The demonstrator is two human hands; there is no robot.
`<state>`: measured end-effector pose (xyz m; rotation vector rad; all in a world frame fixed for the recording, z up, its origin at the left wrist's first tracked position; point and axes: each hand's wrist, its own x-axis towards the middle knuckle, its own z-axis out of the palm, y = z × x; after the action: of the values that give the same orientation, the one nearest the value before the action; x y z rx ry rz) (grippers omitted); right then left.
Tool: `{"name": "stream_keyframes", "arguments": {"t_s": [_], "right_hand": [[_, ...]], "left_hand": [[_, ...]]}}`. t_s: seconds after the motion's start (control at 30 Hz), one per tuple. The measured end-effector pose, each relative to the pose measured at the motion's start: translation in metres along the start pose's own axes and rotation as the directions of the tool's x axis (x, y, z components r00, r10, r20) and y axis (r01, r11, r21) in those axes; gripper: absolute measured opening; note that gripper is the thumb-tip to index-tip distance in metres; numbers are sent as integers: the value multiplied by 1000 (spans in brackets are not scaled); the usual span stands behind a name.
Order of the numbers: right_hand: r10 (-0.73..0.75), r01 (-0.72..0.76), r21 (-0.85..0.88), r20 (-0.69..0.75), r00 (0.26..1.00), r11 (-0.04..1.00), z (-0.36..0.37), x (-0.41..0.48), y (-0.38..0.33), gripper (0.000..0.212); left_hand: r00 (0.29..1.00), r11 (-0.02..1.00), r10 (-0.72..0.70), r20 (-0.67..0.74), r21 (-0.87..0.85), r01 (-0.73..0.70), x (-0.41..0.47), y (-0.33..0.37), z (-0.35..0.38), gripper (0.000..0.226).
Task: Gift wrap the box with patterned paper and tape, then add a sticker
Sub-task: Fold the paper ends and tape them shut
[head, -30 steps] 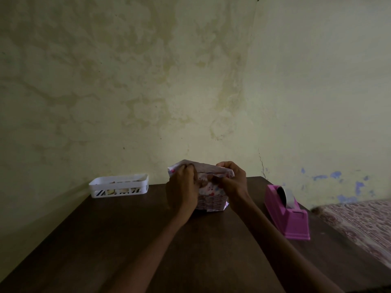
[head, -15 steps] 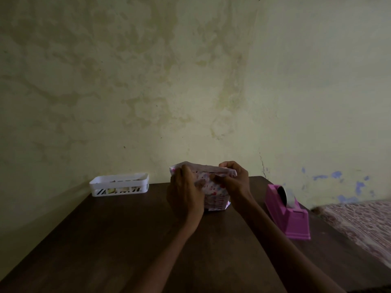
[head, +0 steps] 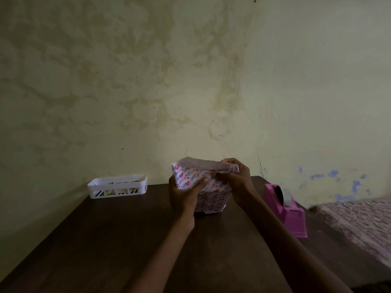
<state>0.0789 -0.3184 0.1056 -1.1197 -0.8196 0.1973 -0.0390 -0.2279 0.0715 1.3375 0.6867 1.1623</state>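
Observation:
A box wrapped in white paper with pink, red and blue hearts stands on the far middle of the dark wooden table. My left hand clasps its left side, thumb pressing the front paper. My right hand pinches the folded top flap of paper at the box's upper right edge. A pink tape dispenser with a roll of clear tape sits to the right of the box. The box itself is hidden under the paper.
A white slotted plastic basket holding small items stands at the table's far left, against the stained wall. A patterned bedspread lies beyond the table's right edge.
My left hand has slid down from the top edge to the box's left side, uncovering the front paper. My right hand has stayed on the top flap.

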Motion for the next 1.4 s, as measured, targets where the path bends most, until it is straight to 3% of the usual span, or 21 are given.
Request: {"name": "stream_keyframes", "arguments": {"t_s": [0.3, 0.47, 0.8, 0.9, 1.1, 1.2, 1.3, 1.37, 1.4], "right_hand": [[-104, 100, -175, -12, 995, 979, -21, -6, -4, 36], [-157, 133, -234, -86, 984, 963, -29, -11, -2, 36], [-207, 192, -331, -11, 978, 924, -73, -18, 7, 44], [-248, 213, -369, -49, 968, 905, -83, -21, 7, 38], [-218, 145, -369, -164, 962, 918, -95, -19, 6, 36], [-199, 150, -386, -89, 976, 910, -101, -20, 4, 51], [-132, 154, -313, 89, 987, 937, -113, -24, -4, 63], [-106, 129, -203, 119, 987, 971, -126, -29, -7, 53], [-118, 125, -202, 44, 992, 971, -131, -33, -8, 42]], "left_hand": [[999, 998, 11, -38, 57, -9, -8, 8, 16, 94], [995, 989, 87, -39, 120, -82, -21, 2, 28, 95], [980, 964, 185, -67, 204, -168, -34, -5, 57, 88], [973, 957, 220, -68, 210, -202, -43, -8, 66, 87], [971, 960, 230, -61, 181, -216, -55, -11, 81, 88], [976, 968, 208, -65, 155, -196, -55, -13, 82, 90], [979, 975, 189, -74, 134, -178, -53, -16, 79, 92], [977, 974, 195, -83, 135, -183, -50, -20, 76, 91], [975, 971, 206, -85, 138, -193, -49, -22, 75, 90]]}}
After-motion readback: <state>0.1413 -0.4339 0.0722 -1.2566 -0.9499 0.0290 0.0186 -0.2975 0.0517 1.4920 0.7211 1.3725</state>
